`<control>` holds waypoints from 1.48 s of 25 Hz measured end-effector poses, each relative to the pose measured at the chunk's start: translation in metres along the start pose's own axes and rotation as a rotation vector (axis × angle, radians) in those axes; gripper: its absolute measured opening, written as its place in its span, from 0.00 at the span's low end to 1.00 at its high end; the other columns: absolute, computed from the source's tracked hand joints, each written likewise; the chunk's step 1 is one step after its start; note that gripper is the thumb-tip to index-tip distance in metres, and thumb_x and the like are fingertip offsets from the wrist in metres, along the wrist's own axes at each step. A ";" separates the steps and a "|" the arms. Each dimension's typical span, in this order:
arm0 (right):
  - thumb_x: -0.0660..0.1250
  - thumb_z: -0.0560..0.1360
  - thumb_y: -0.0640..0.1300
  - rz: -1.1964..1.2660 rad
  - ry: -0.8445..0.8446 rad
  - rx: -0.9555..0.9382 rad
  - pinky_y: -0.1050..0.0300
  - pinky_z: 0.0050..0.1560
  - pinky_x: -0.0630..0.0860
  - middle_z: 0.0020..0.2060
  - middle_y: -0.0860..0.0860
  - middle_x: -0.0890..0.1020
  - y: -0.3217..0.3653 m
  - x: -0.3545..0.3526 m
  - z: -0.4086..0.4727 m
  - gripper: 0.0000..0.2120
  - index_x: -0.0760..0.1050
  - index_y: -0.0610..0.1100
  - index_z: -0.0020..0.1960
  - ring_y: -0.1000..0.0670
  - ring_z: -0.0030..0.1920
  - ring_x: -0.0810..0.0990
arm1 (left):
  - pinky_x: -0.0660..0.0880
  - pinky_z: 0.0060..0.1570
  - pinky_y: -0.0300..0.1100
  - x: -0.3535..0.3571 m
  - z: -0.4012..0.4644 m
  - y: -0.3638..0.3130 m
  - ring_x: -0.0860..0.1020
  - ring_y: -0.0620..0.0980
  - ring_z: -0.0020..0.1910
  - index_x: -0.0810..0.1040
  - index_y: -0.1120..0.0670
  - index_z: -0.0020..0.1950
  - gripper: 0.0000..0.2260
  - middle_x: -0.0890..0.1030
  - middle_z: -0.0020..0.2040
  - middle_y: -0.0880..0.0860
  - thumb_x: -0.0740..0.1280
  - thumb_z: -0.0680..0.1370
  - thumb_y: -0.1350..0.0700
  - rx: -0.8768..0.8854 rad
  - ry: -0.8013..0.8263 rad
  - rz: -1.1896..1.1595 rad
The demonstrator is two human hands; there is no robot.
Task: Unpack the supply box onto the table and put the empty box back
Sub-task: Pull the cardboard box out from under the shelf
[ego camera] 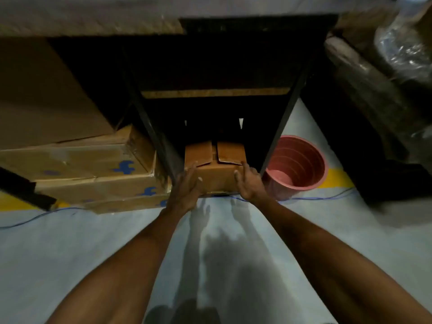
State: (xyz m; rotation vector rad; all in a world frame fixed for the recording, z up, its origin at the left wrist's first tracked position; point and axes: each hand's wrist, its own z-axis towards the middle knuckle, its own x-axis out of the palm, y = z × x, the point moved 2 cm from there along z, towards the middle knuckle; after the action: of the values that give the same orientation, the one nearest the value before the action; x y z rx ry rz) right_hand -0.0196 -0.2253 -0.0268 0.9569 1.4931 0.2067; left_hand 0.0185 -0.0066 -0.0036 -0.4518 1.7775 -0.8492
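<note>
1. The box sits on the floor in the lowest bay of a dark shelf, at about 12 o'clock from the person, its top flaps folded over but not sealed. Whether it is full or emptied cannot be told from here.

2. The left hand lies against the box's near-left corner with fingers mostly straight; the right hand curls over the near-right top corner, thumb on the front face. Neither grip reaches underneath.

3. Likely trouble: held only at the upper corners, the box could tilt or slip out if it is heavy (the loose flaps give nothing firm to pull on), and one flap already lifts at its edge.

4. The shelf posts stand close on both sides — a skewed pull or push would jam a corner against them or pinch knuckles.

5. A blue cable runs across the floor just below the box, and a pink bucket stands at 2 o'clock — either could snag or be knocked.
</note>
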 end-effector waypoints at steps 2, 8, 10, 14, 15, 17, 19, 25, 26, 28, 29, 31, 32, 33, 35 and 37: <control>0.52 0.82 0.58 0.009 -0.033 -0.002 0.38 0.69 0.67 0.71 0.38 0.65 -0.010 0.021 0.020 0.25 0.56 0.50 0.76 0.34 0.69 0.64 | 0.67 0.66 0.58 0.015 0.018 0.015 0.64 0.63 0.72 0.51 0.35 0.77 0.23 0.56 0.77 0.55 0.52 0.82 0.40 -0.018 -0.047 0.070; 0.51 0.83 0.57 0.135 -0.214 -0.068 0.39 0.71 0.65 0.76 0.41 0.57 -0.041 0.071 0.060 0.23 0.60 0.56 0.77 0.34 0.70 0.67 | 0.60 0.71 0.56 0.057 0.089 0.073 0.64 0.61 0.72 0.55 0.33 0.76 0.21 0.62 0.75 0.54 0.51 0.82 0.38 -0.130 -0.115 -0.104; 0.53 0.82 0.58 0.186 -0.249 -0.065 0.40 0.71 0.65 0.76 0.42 0.58 -0.046 0.077 0.060 0.23 0.60 0.58 0.76 0.35 0.70 0.67 | 0.62 0.71 0.58 0.066 0.092 0.078 0.64 0.61 0.72 0.54 0.32 0.75 0.21 0.60 0.76 0.53 0.51 0.82 0.40 -0.084 -0.165 -0.125; 0.54 0.82 0.58 0.218 -0.276 -0.091 0.43 0.71 0.64 0.75 0.42 0.61 -0.046 0.076 0.056 0.23 0.61 0.57 0.77 0.37 0.71 0.67 | 0.61 0.70 0.62 0.082 0.087 0.074 0.60 0.62 0.75 0.54 0.33 0.76 0.21 0.55 0.78 0.52 0.53 0.83 0.42 -0.070 -0.228 -0.228; 0.55 0.82 0.57 0.232 -0.267 -0.090 0.43 0.71 0.63 0.75 0.42 0.60 -0.045 0.075 0.056 0.23 0.61 0.57 0.77 0.37 0.71 0.66 | 0.61 0.71 0.62 0.082 0.088 0.072 0.59 0.62 0.75 0.55 0.34 0.76 0.21 0.55 0.78 0.53 0.53 0.83 0.43 -0.070 -0.231 -0.258; 0.55 0.82 0.56 0.269 -0.242 -0.069 0.44 0.72 0.62 0.76 0.43 0.58 -0.044 0.074 0.051 0.24 0.60 0.57 0.77 0.37 0.72 0.65 | 0.62 0.71 0.62 0.078 0.085 0.069 0.60 0.62 0.74 0.56 0.34 0.76 0.21 0.56 0.77 0.54 0.55 0.82 0.43 -0.067 -0.225 -0.294; 0.56 0.82 0.56 0.272 -0.226 -0.058 0.45 0.72 0.62 0.76 0.42 0.57 -0.044 0.075 0.041 0.24 0.60 0.57 0.77 0.37 0.72 0.65 | 0.62 0.72 0.60 0.074 0.077 0.072 0.62 0.62 0.73 0.58 0.35 0.76 0.22 0.58 0.76 0.56 0.57 0.82 0.43 -0.064 -0.210 -0.285; 0.57 0.81 0.57 0.191 -0.219 -0.036 0.47 0.69 0.67 0.71 0.42 0.64 -0.058 0.070 -0.028 0.24 0.61 0.58 0.76 0.38 0.68 0.70 | 0.69 0.62 0.54 0.070 0.013 0.078 0.67 0.59 0.67 0.63 0.40 0.74 0.20 0.62 0.70 0.55 0.58 0.82 0.45 -0.054 -0.164 -0.262; 0.58 0.80 0.58 0.181 -0.227 -0.025 0.47 0.67 0.70 0.67 0.42 0.67 -0.061 0.071 -0.043 0.23 0.62 0.59 0.75 0.39 0.65 0.73 | 0.70 0.58 0.50 0.072 -0.001 0.081 0.69 0.57 0.65 0.65 0.41 0.73 0.18 0.63 0.67 0.54 0.57 0.82 0.45 -0.042 -0.192 -0.258; 0.58 0.79 0.59 0.147 -0.254 -0.030 0.46 0.58 0.77 0.58 0.45 0.70 -0.067 0.069 -0.066 0.18 0.64 0.62 0.69 0.41 0.54 0.78 | 0.70 0.51 0.45 0.077 -0.022 0.086 0.71 0.54 0.60 0.68 0.42 0.68 0.15 0.65 0.62 0.52 0.56 0.82 0.44 -0.007 -0.271 -0.207; 0.57 0.79 0.61 0.114 -0.257 -0.040 0.45 0.53 0.79 0.55 0.46 0.69 -0.068 0.068 -0.073 0.16 0.64 0.62 0.65 0.43 0.50 0.79 | 0.70 0.48 0.43 0.078 -0.028 0.086 0.73 0.54 0.59 0.68 0.42 0.66 0.14 0.65 0.61 0.51 0.57 0.82 0.44 0.001 -0.304 -0.172; 0.55 0.79 0.63 0.044 -0.231 -0.063 0.44 0.49 0.81 0.52 0.47 0.69 -0.069 0.065 -0.071 0.15 0.62 0.61 0.63 0.44 0.47 0.79 | 0.69 0.44 0.39 0.076 -0.025 0.082 0.73 0.52 0.56 0.69 0.44 0.63 0.12 0.64 0.59 0.50 0.58 0.81 0.44 0.021 -0.320 -0.118; 0.56 0.78 0.64 0.028 -0.205 -0.061 0.45 0.50 0.80 0.53 0.46 0.69 -0.069 0.063 -0.064 0.17 0.61 0.59 0.63 0.43 0.48 0.79 | 0.69 0.43 0.38 0.074 -0.017 0.081 0.72 0.51 0.55 0.69 0.45 0.61 0.10 0.64 0.59 0.51 0.60 0.81 0.45 0.029 -0.306 -0.092; 0.57 0.78 0.63 0.032 -0.172 -0.041 0.46 0.51 0.79 0.55 0.45 0.69 -0.067 0.060 -0.054 0.18 0.62 0.57 0.63 0.42 0.50 0.79 | 0.69 0.44 0.39 0.070 -0.008 0.079 0.71 0.52 0.55 0.69 0.45 0.60 0.09 0.64 0.60 0.52 0.62 0.80 0.47 0.023 -0.281 -0.081; 0.62 0.77 0.61 0.052 -0.085 0.025 0.48 0.53 0.75 0.60 0.41 0.70 -0.057 0.053 -0.030 0.20 0.62 0.52 0.62 0.38 0.55 0.77 | 0.71 0.52 0.45 0.061 0.017 0.080 0.70 0.55 0.58 0.70 0.43 0.59 0.12 0.66 0.61 0.54 0.67 0.77 0.51 -0.012 -0.178 -0.091; 0.64 0.76 0.60 0.046 0.014 0.064 0.44 0.59 0.74 0.64 0.39 0.69 -0.048 0.046 -0.006 0.25 0.61 0.54 0.67 0.36 0.60 0.75 | 0.71 0.58 0.48 0.054 0.035 0.078 0.70 0.58 0.62 0.68 0.40 0.67 0.22 0.66 0.65 0.55 0.69 0.75 0.52 -0.074 -0.029 -0.104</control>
State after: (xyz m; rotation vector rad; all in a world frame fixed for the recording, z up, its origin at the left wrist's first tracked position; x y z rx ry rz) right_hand -0.0394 -0.2229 -0.0904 1.0435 1.4986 0.2002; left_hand 0.0386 -0.0007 -0.1026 -0.6066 1.7753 -0.8462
